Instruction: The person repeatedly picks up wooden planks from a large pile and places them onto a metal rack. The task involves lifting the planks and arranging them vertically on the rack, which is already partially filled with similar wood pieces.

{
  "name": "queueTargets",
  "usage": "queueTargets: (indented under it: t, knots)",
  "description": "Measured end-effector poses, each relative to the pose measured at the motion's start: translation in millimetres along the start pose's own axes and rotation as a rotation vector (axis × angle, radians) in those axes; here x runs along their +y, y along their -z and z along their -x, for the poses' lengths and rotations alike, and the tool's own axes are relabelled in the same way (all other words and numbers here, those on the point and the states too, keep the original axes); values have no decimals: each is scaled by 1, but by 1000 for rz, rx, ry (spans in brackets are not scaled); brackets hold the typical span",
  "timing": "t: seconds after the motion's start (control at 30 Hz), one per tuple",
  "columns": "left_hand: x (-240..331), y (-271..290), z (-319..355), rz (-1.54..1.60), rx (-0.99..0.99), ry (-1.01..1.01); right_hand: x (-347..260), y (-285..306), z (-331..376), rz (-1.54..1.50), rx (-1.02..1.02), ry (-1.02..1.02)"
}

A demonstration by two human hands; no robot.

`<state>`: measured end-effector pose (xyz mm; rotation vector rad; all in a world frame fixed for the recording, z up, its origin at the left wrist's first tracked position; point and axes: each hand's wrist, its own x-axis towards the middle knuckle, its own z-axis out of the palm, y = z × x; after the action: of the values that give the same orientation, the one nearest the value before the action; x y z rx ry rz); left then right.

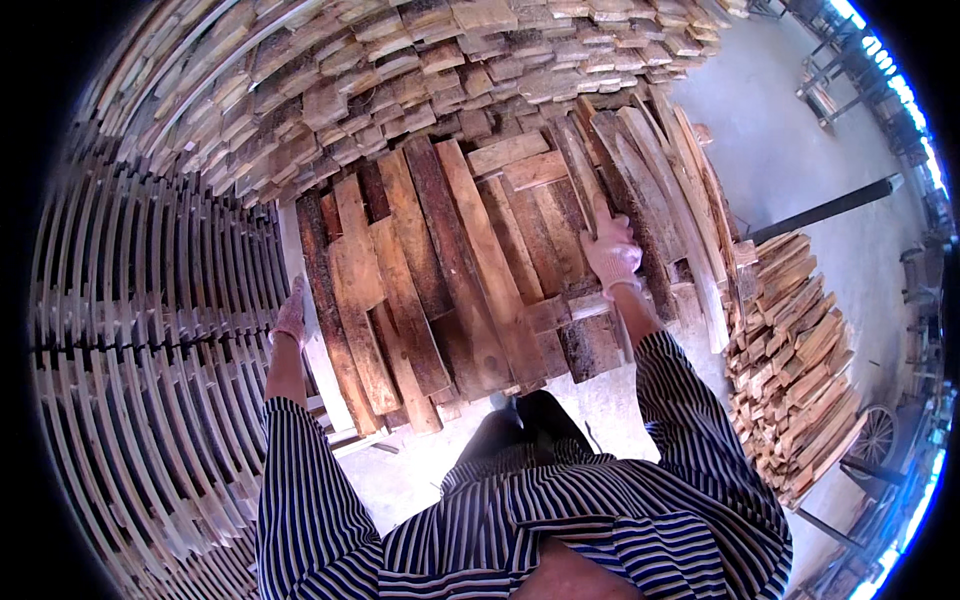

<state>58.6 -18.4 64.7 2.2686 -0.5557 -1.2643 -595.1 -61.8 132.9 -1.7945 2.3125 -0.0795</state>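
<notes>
A pile of rough wooden planks (490, 290) lies in front of me, most of them running away from my body. Some boards are dark with bark, others pale brown. My right hand (612, 252), in a pale knitted glove, is closed on a narrow plank (572, 165) at the right part of the pile, index finger pointing along it. At the pile's left side, my gloved left hand (289, 314) rests against a long pale board (322, 365), its fingers stretched out along the edge. The left thumb is hard to make out.
Beyond the pile rises a tall stack of boards (400, 70). Slatted stacks (150, 350) stand close on my left. To the right sit another wood stack (790, 370), a dark beam (830, 210) and a spoked wheel (876, 435) on the grey floor (750, 90).
</notes>
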Motion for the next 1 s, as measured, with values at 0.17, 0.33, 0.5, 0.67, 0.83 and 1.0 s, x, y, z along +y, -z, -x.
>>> queueTargets:
  t: [0.17,0.33,0.5,0.67,0.83,1.0]
  knots:
    - [-2,-12,-5,16,-23,-9,-53,13,68,-105,7,80]
    - [18,-34,1,0,-88,-54,-149,-9,44,-154,-153,225]
    - [0,7,0,46,8,-38,-161,-31,45,-516,-204,179]
    - [-18,35,18,295,-262,-147,-137,-58,73,-828,-408,79]
    - [10,-3,21,119,-164,10,-121,-55,57,-794,-423,75]
    - [3,27,-3,65,-120,-6,-111,1,55,-503,-380,149]
